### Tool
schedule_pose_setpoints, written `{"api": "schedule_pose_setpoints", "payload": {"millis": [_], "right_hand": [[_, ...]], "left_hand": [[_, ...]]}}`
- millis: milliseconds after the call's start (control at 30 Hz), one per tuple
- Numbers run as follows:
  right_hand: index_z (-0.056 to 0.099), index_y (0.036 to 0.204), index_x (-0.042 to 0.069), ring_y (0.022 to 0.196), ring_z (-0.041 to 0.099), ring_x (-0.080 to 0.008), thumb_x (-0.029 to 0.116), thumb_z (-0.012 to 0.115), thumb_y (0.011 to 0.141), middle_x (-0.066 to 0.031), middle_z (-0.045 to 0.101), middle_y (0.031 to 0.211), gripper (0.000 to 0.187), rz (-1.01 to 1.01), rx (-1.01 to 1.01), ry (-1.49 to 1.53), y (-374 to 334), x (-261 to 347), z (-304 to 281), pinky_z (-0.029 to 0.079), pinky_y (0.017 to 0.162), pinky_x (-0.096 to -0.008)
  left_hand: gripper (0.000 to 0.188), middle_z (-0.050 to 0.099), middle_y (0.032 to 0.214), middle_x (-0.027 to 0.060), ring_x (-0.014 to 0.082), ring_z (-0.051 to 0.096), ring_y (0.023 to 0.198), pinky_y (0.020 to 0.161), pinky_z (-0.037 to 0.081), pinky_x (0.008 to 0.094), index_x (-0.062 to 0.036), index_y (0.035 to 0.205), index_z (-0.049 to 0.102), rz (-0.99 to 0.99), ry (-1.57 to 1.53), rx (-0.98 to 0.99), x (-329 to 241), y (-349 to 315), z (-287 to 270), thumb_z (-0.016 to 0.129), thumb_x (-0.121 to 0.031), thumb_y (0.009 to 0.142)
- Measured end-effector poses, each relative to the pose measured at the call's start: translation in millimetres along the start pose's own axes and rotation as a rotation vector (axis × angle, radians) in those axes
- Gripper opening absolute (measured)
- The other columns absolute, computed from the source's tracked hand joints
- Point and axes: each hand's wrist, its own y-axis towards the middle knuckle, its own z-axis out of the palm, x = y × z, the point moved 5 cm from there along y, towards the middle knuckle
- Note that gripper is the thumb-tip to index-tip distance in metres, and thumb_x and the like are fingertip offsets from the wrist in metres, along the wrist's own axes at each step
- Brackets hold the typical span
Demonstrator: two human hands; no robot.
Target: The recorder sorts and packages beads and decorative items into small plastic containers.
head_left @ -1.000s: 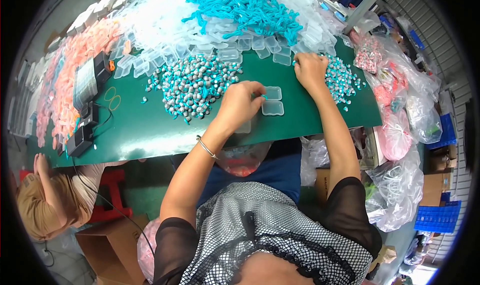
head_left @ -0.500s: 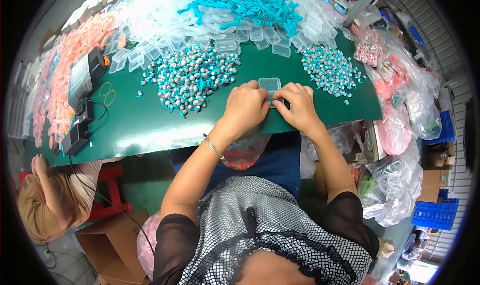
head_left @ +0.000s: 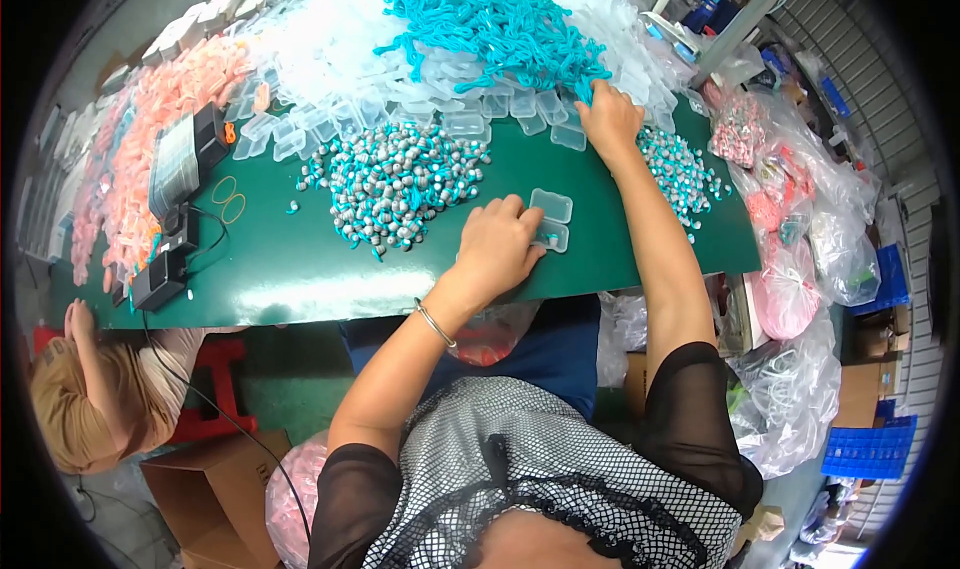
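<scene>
My left hand (head_left: pixel 501 242) rests on the green table with bent fingers closed on the left edge of a small clear plastic box (head_left: pixel 553 205). The box lies with its lid opened away from me, and a little teal and grey piece shows in its tray. At the far side, my right hand (head_left: pixel 612 121) is reaching to the front right edge of a heap of teal cords (head_left: pixel 490 27). Its fingers are pinched at the end of a teal cord; the fingertips are partly hidden.
Heaps of small grey-and-teal pieces lie left (head_left: pixel 395 184) and right (head_left: pixel 672 169) of the box. Clear plastic boxes (head_left: pixel 330 117) pile up behind. Peach-coloured pieces (head_left: pixel 150 139) and black devices (head_left: pixel 160 277) stand left, near another person's hand (head_left: pixel 80 321). Plastic bags (head_left: pixel 795 289) crowd the right.
My right hand has left the clear box and moved up and right to the teal cords. My left hand stays at the box, whose opened lid and tray now show more fully.
</scene>
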Motion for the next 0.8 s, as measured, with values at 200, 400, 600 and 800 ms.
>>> {"api": "schedule_pose_setpoints", "payload": {"millis": [200,400,600,800], "right_hand": [[0.064,0.102,0.013,0.086,0.068,-0.0288,0.016,0.068,0.077,-0.0079,0.071,0.084,0.025,0.059,-0.015,0.158,-2,0,2,0.044,0.075,-0.0494],[0.066,0.105,0.007,0.081,0.068,-0.0214,0.008,0.066,0.079,-0.0073,0.071,0.084,0.026,0.142,0.157,0.684,-50,3,-23,0.051,0.072,-0.0364],[0.067,0.100,0.002,0.080,0.066,-0.0164,-0.001,0.066,0.082,-0.0089,0.068,0.090,0.018,-0.153,0.267,1.001,-121,42,-89,0.052,0.073,-0.0287],[0.068,0.094,0.005,0.084,0.063,-0.0265,-0.001,0.068,0.078,-0.0082,0.065,0.088,0.018,-0.431,0.269,0.880,-140,67,-99,0.049,0.076,-0.0374]], "left_hand": [[0.040,0.059,0.096,0.0090,0.0292,0.059,0.094,0.079,0.046,0.0422,-0.0084,0.108,0.064,-0.023,-0.021,-0.020,4,-11,-5,0.078,-0.023,0.074],[0.040,0.059,0.096,0.0082,0.0289,0.059,0.094,0.079,0.046,0.0418,-0.0087,0.106,0.064,-0.054,0.002,-0.017,6,-19,-14,0.079,-0.026,0.073],[0.042,0.059,0.095,0.0090,0.0302,0.059,0.094,0.078,0.046,0.0426,-0.0079,0.105,0.063,-0.096,-0.059,-0.028,11,-22,-15,0.081,-0.025,0.071],[0.046,0.061,0.095,0.0091,0.0305,0.060,0.095,0.078,0.046,0.0430,-0.0071,0.105,0.063,-0.141,-0.112,-0.031,16,-22,-9,0.083,-0.026,0.068]]}}
